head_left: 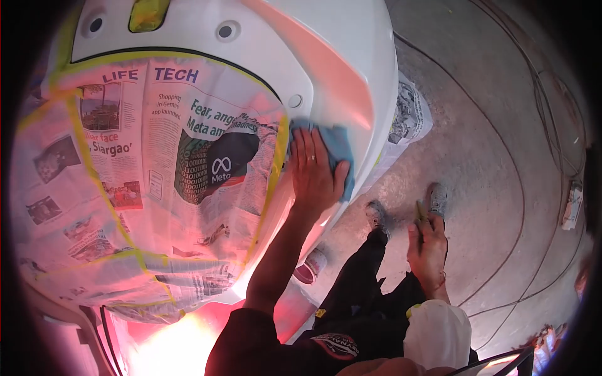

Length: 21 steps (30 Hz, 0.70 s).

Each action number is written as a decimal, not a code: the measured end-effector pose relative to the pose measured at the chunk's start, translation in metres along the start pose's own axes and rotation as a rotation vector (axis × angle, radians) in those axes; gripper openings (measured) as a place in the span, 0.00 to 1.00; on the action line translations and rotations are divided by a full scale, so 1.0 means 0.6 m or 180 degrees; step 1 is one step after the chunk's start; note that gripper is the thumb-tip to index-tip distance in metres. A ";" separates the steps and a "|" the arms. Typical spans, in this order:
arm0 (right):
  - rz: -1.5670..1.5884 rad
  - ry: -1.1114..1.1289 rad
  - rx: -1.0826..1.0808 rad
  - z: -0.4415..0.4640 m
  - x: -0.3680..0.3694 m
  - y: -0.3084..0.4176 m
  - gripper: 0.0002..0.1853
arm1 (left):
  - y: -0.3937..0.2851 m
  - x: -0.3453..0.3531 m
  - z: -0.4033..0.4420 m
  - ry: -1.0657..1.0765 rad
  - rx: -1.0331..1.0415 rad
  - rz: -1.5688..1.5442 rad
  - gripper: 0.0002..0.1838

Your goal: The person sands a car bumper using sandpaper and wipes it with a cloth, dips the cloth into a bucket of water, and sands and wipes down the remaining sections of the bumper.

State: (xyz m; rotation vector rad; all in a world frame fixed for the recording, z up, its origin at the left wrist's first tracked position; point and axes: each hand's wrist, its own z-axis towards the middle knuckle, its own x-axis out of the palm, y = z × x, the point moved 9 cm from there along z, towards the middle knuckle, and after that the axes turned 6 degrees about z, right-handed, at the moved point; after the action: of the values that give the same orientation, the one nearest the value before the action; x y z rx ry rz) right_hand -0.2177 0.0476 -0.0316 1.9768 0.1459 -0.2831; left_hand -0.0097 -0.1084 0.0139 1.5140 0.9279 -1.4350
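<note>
My left hand lies flat on a blue cloth, its fingers stretched out and pressing the cloth against the white curved panel. Right beside it is the yellow tape edge of the newspaper masking. My right hand is away from the panel, over the floor, with its fingers closed around a small yellow-green piece. What that piece is cannot be made out.
Cables curve over the concrete floor on the right. A small pot stands on the floor below the panel. Bright light glows at the bottom left. A paper-wrapped part sticks out behind the panel.
</note>
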 end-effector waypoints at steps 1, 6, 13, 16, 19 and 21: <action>0.0009 0.0026 -0.0021 -0.001 -0.015 -0.007 0.13 | -0.010 -0.005 0.030 -0.0094 0.0046 0.0064 0.44; -0.0161 0.0022 -0.0057 -0.005 -0.064 -0.032 0.12 | -0.033 -0.018 0.135 -0.0562 -0.0303 0.0230 0.43; -0.0281 0.0257 -0.0099 -0.004 -0.078 -0.057 0.12 | -0.023 -0.017 0.081 -0.0700 -0.0753 0.0196 0.44; -0.0196 0.0411 -0.0095 -0.006 -0.073 -0.053 0.12 | -0.006 -0.002 0.006 -0.0372 -0.0981 0.0046 0.46; -0.0258 0.0513 -0.0216 -0.007 -0.078 -0.049 0.11 | 0.016 0.008 -0.069 -0.0236 -0.1124 0.0091 0.46; -0.0251 0.0480 -0.0108 -0.013 -0.086 -0.056 0.11 | 0.034 0.008 -0.112 -0.0268 -0.1142 0.0206 0.46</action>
State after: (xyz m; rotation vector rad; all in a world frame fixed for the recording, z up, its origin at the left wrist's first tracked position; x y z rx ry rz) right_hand -0.2741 0.0701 -0.0446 1.9610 0.3240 -0.1811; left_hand 0.0348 -0.0542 0.0108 1.1980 1.0134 -1.2011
